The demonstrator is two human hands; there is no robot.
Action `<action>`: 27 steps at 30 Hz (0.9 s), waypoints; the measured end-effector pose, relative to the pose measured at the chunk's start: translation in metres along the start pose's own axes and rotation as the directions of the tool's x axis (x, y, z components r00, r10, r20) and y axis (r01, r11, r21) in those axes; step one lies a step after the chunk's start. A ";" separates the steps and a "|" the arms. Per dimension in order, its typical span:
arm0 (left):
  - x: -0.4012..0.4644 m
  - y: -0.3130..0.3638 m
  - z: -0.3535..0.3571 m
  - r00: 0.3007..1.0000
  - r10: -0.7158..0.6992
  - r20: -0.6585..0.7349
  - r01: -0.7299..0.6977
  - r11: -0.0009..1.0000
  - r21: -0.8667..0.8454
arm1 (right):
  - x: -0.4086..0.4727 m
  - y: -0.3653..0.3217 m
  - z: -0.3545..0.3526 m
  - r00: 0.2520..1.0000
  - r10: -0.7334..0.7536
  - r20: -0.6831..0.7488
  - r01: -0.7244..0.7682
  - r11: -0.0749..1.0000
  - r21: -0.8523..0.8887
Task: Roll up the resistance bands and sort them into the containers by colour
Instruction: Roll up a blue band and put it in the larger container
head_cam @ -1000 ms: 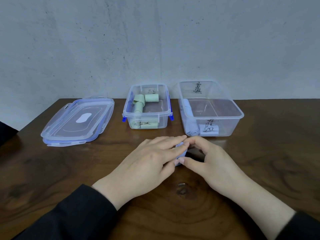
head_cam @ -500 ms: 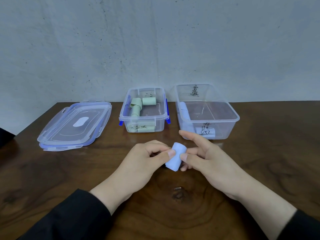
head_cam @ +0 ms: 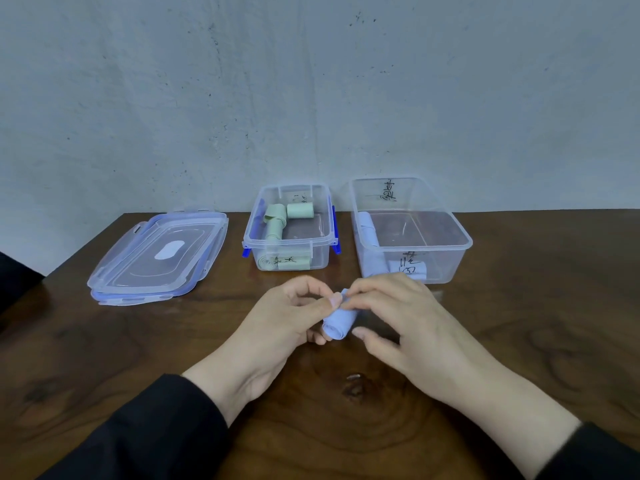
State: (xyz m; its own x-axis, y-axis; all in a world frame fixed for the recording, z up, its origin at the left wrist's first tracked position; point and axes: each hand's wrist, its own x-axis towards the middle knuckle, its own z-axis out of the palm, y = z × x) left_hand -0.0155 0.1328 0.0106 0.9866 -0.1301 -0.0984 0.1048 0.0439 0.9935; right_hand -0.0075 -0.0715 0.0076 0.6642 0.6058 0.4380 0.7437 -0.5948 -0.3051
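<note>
A rolled pale blue band [head_cam: 341, 320] is held just above the table between both hands. My left hand [head_cam: 287, 320] pinches its left side with thumb and curled fingers. My right hand [head_cam: 398, 317] pinches the roll's upper end with its fingertips, thumb below. Behind stand two clear containers: the smaller one [head_cam: 318, 252] holds several rolled green bands [head_cam: 299, 211]; the larger one [head_cam: 453, 251] holds rolled blue bands [head_cam: 369, 230] along its left wall.
Two clear lids with blue trim [head_cam: 156, 254] lie stacked at the left of the dark wooden table [head_cam: 104, 358]. A grey wall rises right behind the containers. Both containers carry handwritten labels.
The blue band went from pressed under both hands on the table to a finished roll lifted between the fingers. My right hand has shifted over its upper end.
</note>
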 end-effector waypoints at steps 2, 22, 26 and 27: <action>-0.001 0.001 0.002 1.000 0.004 0.001 -0.004 1.000 -0.009 | 0.001 -0.003 -0.001 1.000 -0.002 0.008 0.003 0.999 -0.049; 0.041 -0.001 0.055 0.944 0.159 -0.290 -0.084 0.963 0.256 | 0.049 0.062 -0.103 0.970 0.242 -0.013 -0.230 0.901 -0.369; 0.063 0.003 0.065 0.952 0.212 -0.220 -0.149 0.951 0.270 | 0.101 0.098 -0.112 0.951 0.300 0.071 -0.233 0.850 -0.472; 0.070 0.003 0.065 0.953 0.214 -0.213 -0.153 0.951 0.268 | 0.113 0.107 -0.108 0.945 0.314 0.093 -0.228 0.835 -0.502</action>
State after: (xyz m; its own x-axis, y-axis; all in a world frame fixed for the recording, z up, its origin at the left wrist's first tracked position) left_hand 0.0453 0.0593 0.0106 0.9897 0.0964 0.1062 -0.0848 -0.2038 0.9753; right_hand 0.1394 -0.1240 0.1157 0.8679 0.4350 0.2397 0.4315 -0.8994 0.0699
